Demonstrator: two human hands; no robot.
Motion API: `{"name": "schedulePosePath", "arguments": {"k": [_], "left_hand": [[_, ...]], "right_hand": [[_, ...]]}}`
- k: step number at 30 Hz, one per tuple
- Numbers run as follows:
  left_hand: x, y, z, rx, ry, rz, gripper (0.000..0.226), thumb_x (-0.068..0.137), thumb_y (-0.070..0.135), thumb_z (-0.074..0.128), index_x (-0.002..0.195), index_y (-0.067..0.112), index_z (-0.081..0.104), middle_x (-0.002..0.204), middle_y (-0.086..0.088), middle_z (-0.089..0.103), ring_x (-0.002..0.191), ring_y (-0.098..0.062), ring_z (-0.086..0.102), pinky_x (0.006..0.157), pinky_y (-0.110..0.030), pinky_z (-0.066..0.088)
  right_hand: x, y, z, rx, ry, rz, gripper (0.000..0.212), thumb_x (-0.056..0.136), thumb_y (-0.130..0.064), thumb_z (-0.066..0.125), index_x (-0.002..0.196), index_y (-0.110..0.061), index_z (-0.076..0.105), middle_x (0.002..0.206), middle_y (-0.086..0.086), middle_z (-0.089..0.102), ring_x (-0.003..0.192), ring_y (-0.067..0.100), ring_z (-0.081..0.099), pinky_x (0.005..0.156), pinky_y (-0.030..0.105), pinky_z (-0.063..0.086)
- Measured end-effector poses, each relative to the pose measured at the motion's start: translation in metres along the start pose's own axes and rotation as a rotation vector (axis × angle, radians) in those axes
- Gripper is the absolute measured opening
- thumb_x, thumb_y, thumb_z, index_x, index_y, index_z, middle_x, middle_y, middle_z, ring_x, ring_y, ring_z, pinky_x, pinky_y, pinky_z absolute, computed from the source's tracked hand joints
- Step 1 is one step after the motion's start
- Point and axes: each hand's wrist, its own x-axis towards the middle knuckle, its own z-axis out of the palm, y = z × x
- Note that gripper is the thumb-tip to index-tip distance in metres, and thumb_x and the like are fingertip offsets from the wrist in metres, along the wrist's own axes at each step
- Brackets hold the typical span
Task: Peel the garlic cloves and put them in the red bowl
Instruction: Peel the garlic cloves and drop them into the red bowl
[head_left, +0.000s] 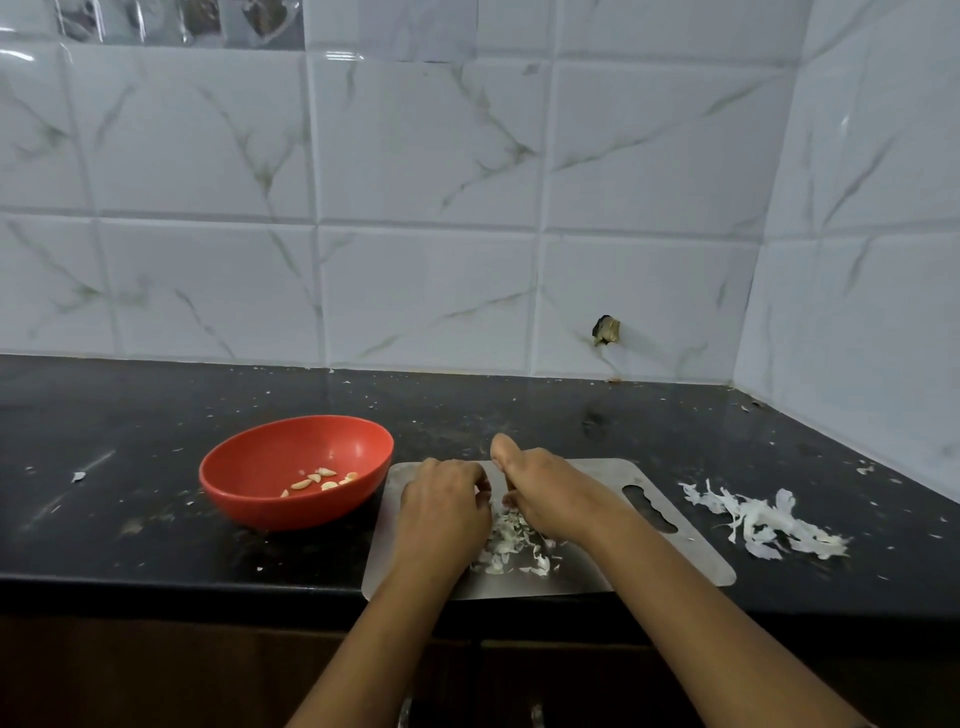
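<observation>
Looks down onto a black countertop backed by a white, marble-patterned tiled wall. Shows a steel cutting board lying flat at the near edge of the counter, right of centre, with a cut-out handle slot at its right end. Shows two bare forearms reaching in from below, hands meeting over the middle of the board. Left hand knuckles up, fingers curled downward, fingertips hidden; cannot tell whether pinching anything. Right hand just beside it, nearly touching, fingers curled under and thumb sticking up; cannot tell what, if anything, is gripped. Beneath and between the hands, a small heap of papery peel scraps on the board. Just left of the board, close to its left edge, a red bowl standing upright on the counter, with a handful of peeled garlic cloves spread across its bottom. Right of the board and apart from it, a larger loose pile of white garlic skins on the counter. On the wall, low and right of centre, a small dark chipped hole.
</observation>
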Motion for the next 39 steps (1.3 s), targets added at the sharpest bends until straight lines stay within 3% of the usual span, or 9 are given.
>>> {"name": "schedulePosePath", "arguments": {"k": [4, 10, 14, 17, 20, 25, 31, 39], "left_hand": [[0.0, -0.001, 0.002, 0.025, -0.016, 0.016, 0.021, 0.09, 0.019, 0.05, 0.098, 0.021, 0.069, 0.104, 0.008, 0.067, 0.101, -0.015, 0.05, 0.084, -0.028, 0.04], [0.0, -0.002, 0.002, -0.008, -0.029, 0.049, 0.021, 0.092, 0.021, 0.055, 0.103, 0.023, 0.072, 0.109, 0.01, 0.068, 0.105, -0.014, 0.05, 0.088, -0.028, 0.04], [0.001, -0.002, 0.001, -0.023, -0.017, 0.089, 0.02, 0.093, 0.03, 0.058, 0.109, 0.03, 0.07, 0.11, 0.011, 0.067, 0.11, -0.011, 0.048, 0.091, -0.025, 0.037], [0.003, -0.003, 0.003, -0.11, -0.034, 0.079, 0.02, 0.092, 0.033, 0.06, 0.109, 0.031, 0.07, 0.101, 0.006, 0.068, 0.106, -0.013, 0.054, 0.087, -0.029, 0.043], [0.004, -0.004, 0.0, -0.218, 0.03, 0.057, 0.016, 0.09, 0.031, 0.063, 0.102, 0.027, 0.073, 0.094, 0.005, 0.073, 0.093, -0.015, 0.063, 0.082, -0.036, 0.049], [0.001, -0.004, -0.002, -0.226, 0.132, 0.049, 0.014, 0.09, 0.028, 0.064, 0.099, 0.026, 0.075, 0.09, 0.007, 0.073, 0.087, -0.011, 0.064, 0.077, -0.031, 0.05], [-0.001, -0.003, -0.001, -0.219, 0.158, 0.069, 0.017, 0.09, 0.024, 0.062, 0.101, 0.022, 0.075, 0.09, 0.006, 0.073, 0.088, -0.011, 0.063, 0.075, -0.023, 0.046], [-0.001, -0.002, -0.001, -0.208, 0.134, 0.072, 0.017, 0.089, 0.023, 0.062, 0.099, 0.021, 0.075, 0.091, 0.004, 0.072, 0.089, -0.012, 0.062, 0.075, -0.02, 0.04]], "right_hand": [[0.001, 0.0, -0.001, 0.01, -0.024, 0.017, 0.038, 0.089, 0.006, 0.049, 0.096, -0.021, 0.023, 0.072, 0.005, 0.046, 0.074, 0.025, 0.059, 0.067, 0.047, 0.053], [-0.002, 0.002, 0.001, 0.12, 0.014, 0.085, 0.037, 0.091, 0.003, 0.05, 0.095, -0.023, 0.025, 0.079, 0.007, 0.054, 0.07, 0.022, 0.057, 0.069, 0.045, 0.054], [-0.016, 0.008, 0.006, 0.476, 0.192, 0.207, 0.039, 0.09, -0.004, 0.064, 0.087, -0.022, 0.03, 0.076, 0.001, 0.062, 0.07, 0.014, 0.062, 0.062, 0.019, 0.047], [-0.019, 0.004, 0.005, 0.679, 0.301, 0.26, 0.042, 0.088, -0.009, 0.07, 0.085, -0.024, 0.03, 0.073, -0.002, 0.068, 0.056, -0.003, 0.052, 0.057, 0.012, 0.041], [-0.016, -0.001, 0.004, 0.822, 0.332, 0.282, 0.038, 0.09, -0.009, 0.067, 0.088, -0.022, 0.032, 0.079, 0.003, 0.074, 0.056, 0.0, 0.051, 0.058, 0.016, 0.042], [-0.017, -0.004, 0.005, 1.017, 0.326, 0.307, 0.034, 0.091, -0.008, 0.065, 0.094, -0.022, 0.035, 0.083, 0.006, 0.075, 0.069, 0.009, 0.063, 0.069, 0.023, 0.049], [-0.019, -0.007, 0.005, 1.025, 0.335, 0.317, 0.036, 0.089, -0.009, 0.068, 0.097, -0.021, 0.035, 0.087, 0.005, 0.075, 0.084, 0.018, 0.07, 0.083, 0.036, 0.056], [-0.019, -0.008, 0.009, 0.878, 0.371, 0.285, 0.04, 0.091, -0.008, 0.064, 0.091, -0.029, 0.03, 0.084, 0.003, 0.074, 0.077, 0.015, 0.065, 0.075, 0.032, 0.054]]}}
